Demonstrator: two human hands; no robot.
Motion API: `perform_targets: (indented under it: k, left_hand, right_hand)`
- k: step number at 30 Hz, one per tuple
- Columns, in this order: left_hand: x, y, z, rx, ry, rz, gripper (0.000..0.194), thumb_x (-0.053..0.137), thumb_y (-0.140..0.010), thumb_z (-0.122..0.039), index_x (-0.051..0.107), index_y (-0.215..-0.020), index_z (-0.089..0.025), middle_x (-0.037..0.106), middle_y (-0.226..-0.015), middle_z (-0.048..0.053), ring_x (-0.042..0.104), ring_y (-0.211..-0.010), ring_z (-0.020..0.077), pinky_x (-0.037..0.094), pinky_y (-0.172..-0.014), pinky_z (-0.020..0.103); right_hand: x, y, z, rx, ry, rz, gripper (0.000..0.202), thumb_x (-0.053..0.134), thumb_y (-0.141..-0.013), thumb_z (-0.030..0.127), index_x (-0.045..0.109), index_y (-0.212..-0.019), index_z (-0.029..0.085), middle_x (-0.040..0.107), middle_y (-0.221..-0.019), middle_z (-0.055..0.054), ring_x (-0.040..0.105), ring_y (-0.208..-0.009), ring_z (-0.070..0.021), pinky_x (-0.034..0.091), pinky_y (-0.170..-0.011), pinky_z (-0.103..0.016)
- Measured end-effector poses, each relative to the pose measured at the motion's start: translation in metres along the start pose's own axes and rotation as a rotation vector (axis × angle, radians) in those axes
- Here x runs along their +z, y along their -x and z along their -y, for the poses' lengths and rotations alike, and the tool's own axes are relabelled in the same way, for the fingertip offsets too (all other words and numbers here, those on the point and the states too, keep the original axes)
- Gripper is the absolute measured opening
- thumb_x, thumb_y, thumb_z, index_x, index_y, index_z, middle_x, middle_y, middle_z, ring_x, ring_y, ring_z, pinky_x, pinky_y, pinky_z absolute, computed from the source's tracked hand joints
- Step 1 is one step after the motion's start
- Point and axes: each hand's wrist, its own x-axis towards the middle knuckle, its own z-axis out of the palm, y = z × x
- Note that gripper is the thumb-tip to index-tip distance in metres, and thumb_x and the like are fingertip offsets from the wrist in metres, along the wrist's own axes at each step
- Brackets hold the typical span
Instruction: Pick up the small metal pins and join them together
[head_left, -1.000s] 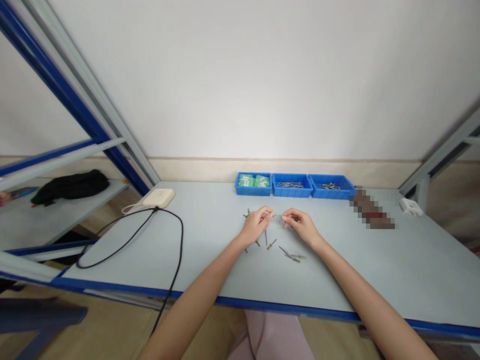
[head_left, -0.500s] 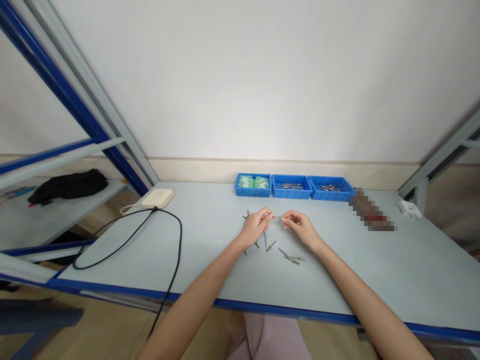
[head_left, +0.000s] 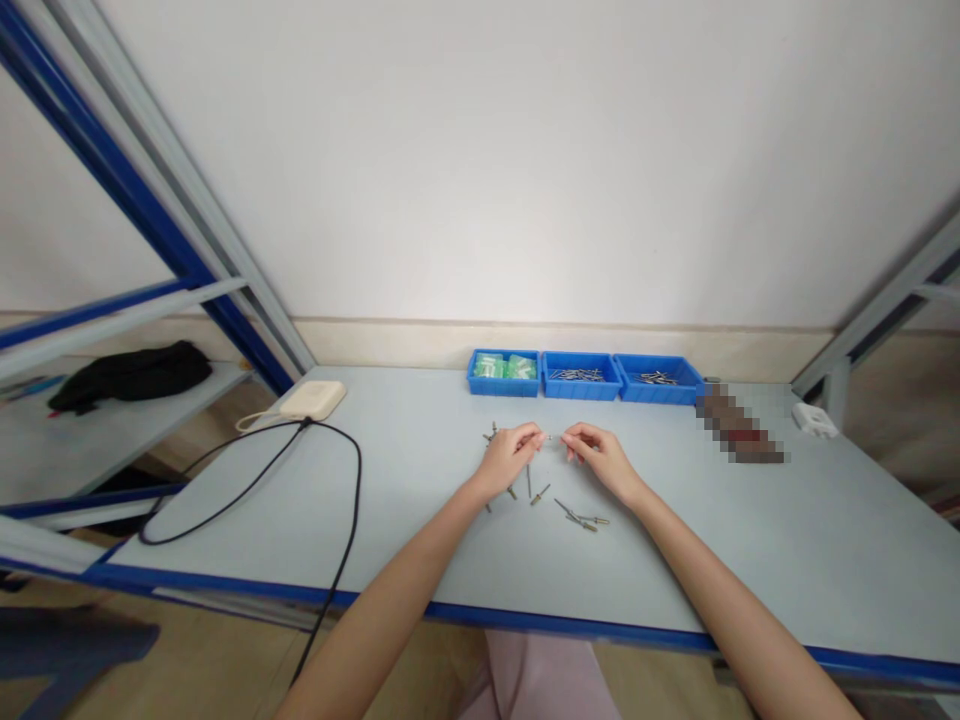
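Observation:
My left hand [head_left: 514,455] is pinched closed over the table, with the end of a small metal fastener [head_left: 550,437] poking out past its fingertips. Just to the right, my right hand [head_left: 595,452] is also closed in a pinch, its fingertips close to that end. Whatever it holds is too small to make out. Below the hands lie loose fasteners with thin grey shanks and thicker brass-coloured ends, one lone fastener [head_left: 540,494] and a small group [head_left: 583,517]. More pieces [head_left: 491,432] show beside my left hand, partly covered by it.
Three blue bins stand along the wall: a left bin [head_left: 504,391] with green-and-white packets, a middle bin [head_left: 582,391] and a right bin [head_left: 660,396] with metal pins. A black cable [head_left: 358,480] and white box [head_left: 319,398] lie left; a white adapter [head_left: 814,420] sits right.
A small gap now shows between the fastener end at my left fingertips and my right fingertips, where they nearly met before. The view has shifted slightly; the loose pieces stay put.

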Motion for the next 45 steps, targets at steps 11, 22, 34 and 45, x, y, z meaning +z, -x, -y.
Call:
perform_targets:
  k: [11, 22, 34, 45]
  left_hand:
    - [0.001, -0.001, 0.005, -0.001, 0.001, 0.002, 0.035, 0.043, -0.087, -0.042, 0.047, -0.062, -0.017, 0.041, -0.052, -0.005, 0.039, -0.051, 0.0102, 0.028, -0.052, 0.022]
    - [-0.01, -0.007, 0.016, -0.018, 0.157, -0.21, 0.047, 0.03, -0.09, -0.051, 0.05, -0.064, -0.017, 0.037, -0.042, -0.006, 0.038, -0.042, 0.0098, 0.034, -0.053, 0.023]
    - [-0.009, -0.007, 0.019, -0.026, 0.123, -0.206, 0.051, 0.029, -0.09, -0.054, 0.052, -0.064, -0.016, 0.039, -0.042, -0.005, 0.042, -0.044, 0.0103, 0.036, -0.052, 0.022]
    - [-0.012, -0.002, 0.01, -0.043, 0.081, -0.177, 0.053, 0.028, -0.09, -0.056, 0.051, -0.063, -0.016, 0.041, -0.045, -0.004, 0.042, -0.045, 0.0105, 0.035, -0.052, 0.023]
  right_hand:
    - [-0.002, 0.001, -0.004, 0.006, 0.011, 0.051, 0.03, 0.056, -0.079, 0.046, 0.06, -0.073, 0.017, 0.057, -0.059, 0.0, 0.048, -0.054, -0.0124, 0.038, -0.057, -0.025]
    - [-0.099, -0.054, -0.002, -0.041, 0.197, -0.472, 0.038, 0.052, -0.076, 0.052, 0.063, -0.072, 0.016, 0.057, -0.058, -0.002, 0.049, -0.052, -0.0136, 0.039, -0.054, -0.026]
    - [-0.118, -0.034, 0.001, 0.024, 0.984, -0.452, 0.033, 0.047, -0.086, 0.045, 0.064, -0.09, 0.016, 0.065, -0.09, -0.013, 0.059, -0.077, -0.0244, 0.043, -0.068, -0.035]
    - [0.02, 0.012, 0.009, -0.256, 0.552, 0.381, 0.01, 0.075, -0.069, 0.033, 0.07, -0.073, 0.025, 0.064, -0.098, -0.002, 0.055, -0.095, -0.0204, 0.038, -0.086, -0.034]
